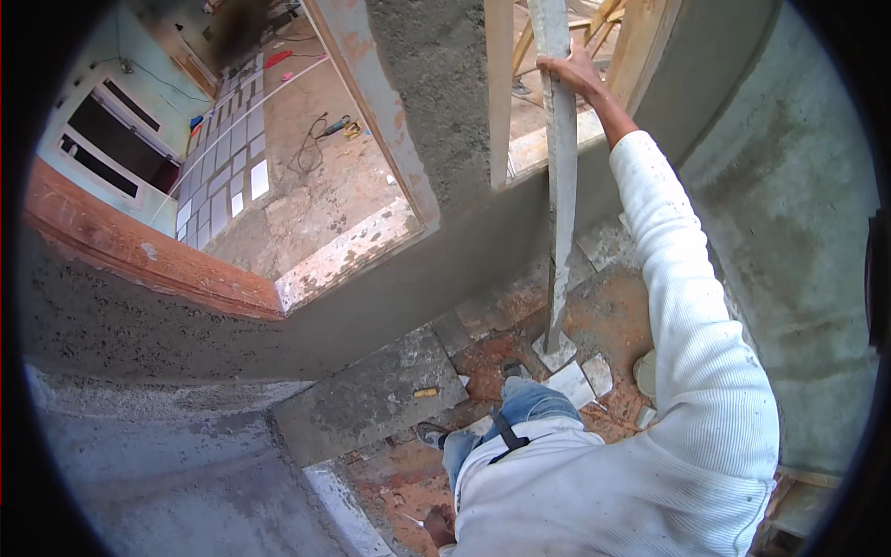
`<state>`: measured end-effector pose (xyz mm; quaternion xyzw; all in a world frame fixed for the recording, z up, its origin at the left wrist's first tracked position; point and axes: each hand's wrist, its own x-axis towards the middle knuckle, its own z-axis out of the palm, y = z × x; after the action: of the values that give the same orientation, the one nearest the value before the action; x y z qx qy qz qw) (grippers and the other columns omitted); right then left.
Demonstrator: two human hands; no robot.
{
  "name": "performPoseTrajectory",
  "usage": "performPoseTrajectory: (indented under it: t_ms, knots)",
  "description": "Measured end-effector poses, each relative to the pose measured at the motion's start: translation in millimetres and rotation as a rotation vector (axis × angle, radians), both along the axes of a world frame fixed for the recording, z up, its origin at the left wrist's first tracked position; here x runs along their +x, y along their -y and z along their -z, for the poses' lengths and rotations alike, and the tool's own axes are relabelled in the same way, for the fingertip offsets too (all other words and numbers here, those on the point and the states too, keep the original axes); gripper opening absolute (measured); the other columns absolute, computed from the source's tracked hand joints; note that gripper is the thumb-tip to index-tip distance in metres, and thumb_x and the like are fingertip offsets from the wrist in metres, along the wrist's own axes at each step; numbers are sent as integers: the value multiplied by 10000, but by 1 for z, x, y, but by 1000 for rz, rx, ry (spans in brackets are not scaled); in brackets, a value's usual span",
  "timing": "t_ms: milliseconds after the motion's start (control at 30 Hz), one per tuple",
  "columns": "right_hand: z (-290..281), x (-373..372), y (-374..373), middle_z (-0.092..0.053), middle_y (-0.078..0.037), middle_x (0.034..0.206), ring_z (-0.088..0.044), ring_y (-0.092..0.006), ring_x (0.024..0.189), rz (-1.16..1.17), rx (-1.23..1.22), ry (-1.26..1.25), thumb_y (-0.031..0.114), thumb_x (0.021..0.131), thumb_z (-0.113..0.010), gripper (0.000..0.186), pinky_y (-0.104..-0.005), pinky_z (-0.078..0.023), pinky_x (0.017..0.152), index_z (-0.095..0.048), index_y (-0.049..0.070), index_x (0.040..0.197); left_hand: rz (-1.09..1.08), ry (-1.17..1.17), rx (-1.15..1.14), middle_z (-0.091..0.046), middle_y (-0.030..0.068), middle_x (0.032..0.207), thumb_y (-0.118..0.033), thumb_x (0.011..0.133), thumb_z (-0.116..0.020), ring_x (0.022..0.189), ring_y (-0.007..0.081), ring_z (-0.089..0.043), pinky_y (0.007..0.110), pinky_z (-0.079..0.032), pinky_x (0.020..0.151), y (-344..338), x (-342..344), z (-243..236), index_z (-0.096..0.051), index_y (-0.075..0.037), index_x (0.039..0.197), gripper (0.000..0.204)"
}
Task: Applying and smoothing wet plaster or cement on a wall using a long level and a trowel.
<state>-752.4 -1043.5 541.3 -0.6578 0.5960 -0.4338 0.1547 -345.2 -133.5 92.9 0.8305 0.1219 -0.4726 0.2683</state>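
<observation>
My right hand [574, 74], arm stretched up and forward, is closed around a long mortar-smeared straightedge [562, 167]. The straightedge stands nearly upright in front of the window opening and the plastered wall [483, 251]. Its lower end comes down by the pale broken tile pieces [571, 382] on the floor. Low at my left side hangs my left hand [438, 525], dark and partly hidden by my body. Its fingers look curled, with a thin pale thing beside them that I cannot make out. A trowel with a yellowish handle [425, 393] lies on a grey mortar-stained board [371, 399].
Wet grey plaster surrounds a window frame with a reddish sill [139, 243]. Beyond it are laid tiles [223, 158], a corded power tool [336, 125] and a pale outer wall. A curved plastered wall [789, 232] stands at right. Rubble and slabs litter the floor around my feet.
</observation>
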Motion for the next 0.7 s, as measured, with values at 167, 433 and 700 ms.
performPoseTrajectory:
  t_ms: [167,433,700]
  knots:
    - [21,-19,43,-677,-222,1184,-667,-332,1080,-136,117,110,390,683,-761,799,-413,-517,950,-546,-19,1335,671,125,30,-715,74,842,-293,931,-609,701,226,-692,328,-483,538,16,-43,4,-695,-107,1037,231]
    - [106,1,-119,-685,-218,1147,-670,-310,1051,96,-37,29,402,883,-698,726,-417,-506,922,-474,-51,1404,1031,285,64,-709,78,794,-318,897,-644,672,241,-689,344,-488,536,-36,-58,-9,-711,-116,957,221]
    - [428,-110,-556,-598,-317,1177,-588,-452,1088,-250,984,-679,358,945,-573,535,-490,-451,968,-548,-79,1253,134,604,-111,-624,47,629,-330,940,-662,503,148,-559,338,-421,470,29,56,-42,-648,-65,706,354]
